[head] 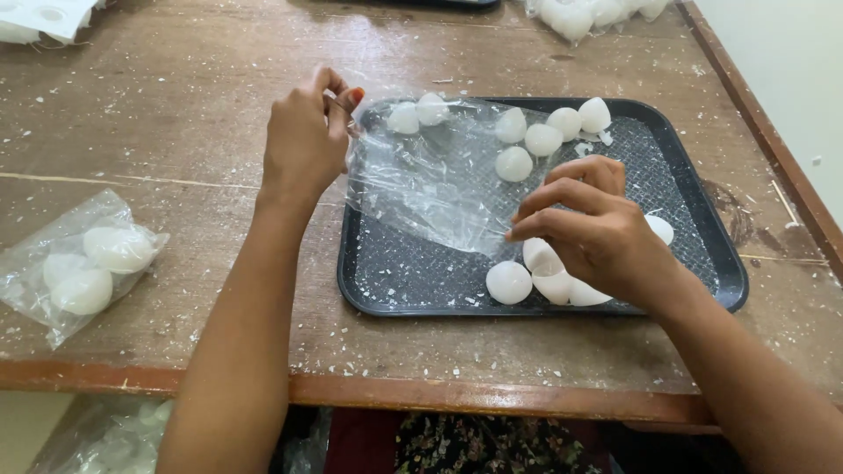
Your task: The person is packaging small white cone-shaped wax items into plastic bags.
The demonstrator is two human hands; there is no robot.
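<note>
A clear plastic bag point(430, 180) is stretched over the left part of a black tray point(386, 281). My left hand point(303, 140) pinches the bag's upper left corner, just off the tray's rim. My right hand point(597, 228) grips the bag's lower right edge over the tray. White rounded half-shell pieces lie on the tray: a group near the far rim point(544, 139), two under or inside the bag's top edge point(417, 112), and several by my right hand point(509, 283).
A filled clear bag of white pieces point(83, 259) lies on the worn wooden table point(176, 114) at the left. More bagged white pieces point(588, 13) sit at the far edge. White crumbs litter the table. The raised table edge point(764, 132) runs along the right.
</note>
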